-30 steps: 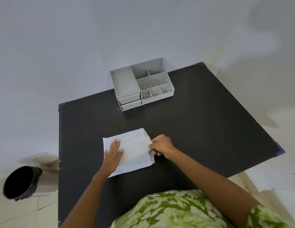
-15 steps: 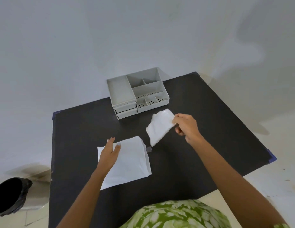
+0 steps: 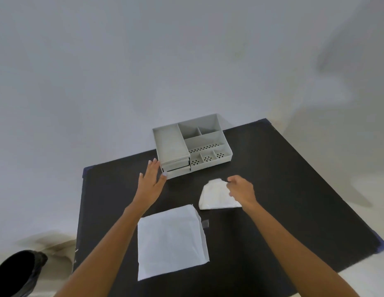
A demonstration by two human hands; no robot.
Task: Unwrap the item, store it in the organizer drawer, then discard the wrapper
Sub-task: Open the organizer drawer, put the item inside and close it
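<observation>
Her left hand (image 3: 151, 182), spread wide, is nearest the organizer's drawers (image 3: 178, 167), just right of it; right hand (image 3: 240, 189) pinches the folded item (image 3: 214, 197).

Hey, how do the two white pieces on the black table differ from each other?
The wrapper lies flat, square and alone near the front edge; the folded item is smaller, irregular and creased, farther back toward the organizer. No hand touches the wrapper, while the right hand is at the folded item's edge. The left hand reaches for the organizer's drawers instead. Both pieces are white and rest on the table.
</observation>
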